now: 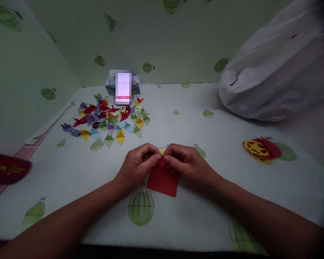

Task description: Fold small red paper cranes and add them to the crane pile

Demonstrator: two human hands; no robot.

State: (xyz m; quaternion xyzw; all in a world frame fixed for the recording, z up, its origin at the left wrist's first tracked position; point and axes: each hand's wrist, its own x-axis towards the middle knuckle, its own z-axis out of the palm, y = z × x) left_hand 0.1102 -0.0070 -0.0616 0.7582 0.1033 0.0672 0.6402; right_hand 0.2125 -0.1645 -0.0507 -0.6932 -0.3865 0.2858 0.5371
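Note:
My left hand (142, 161) and my right hand (182, 158) meet at the middle of the table, thumbs and fingertips pinched together. Between them is a small red folded paper (161, 163), mostly covered by the fingers. Directly below the hands lies a red paper square (163, 182), its upper part hidden. A bit of yellow paper (162, 151) and a trace of purple show just behind the fingertips. Further back on the left spreads a heap of small folded paper pieces (108, 118) in several colours, pointed like little cranes.
A lit phone (123, 88) leans against a tissue box (136, 84) behind the heap. A bulging white plastic bag (261, 79) fills the back right. Red and yellow cut-out shapes (259, 148) lie at right. A dark red item with gold marks (9, 168) juts in at left.

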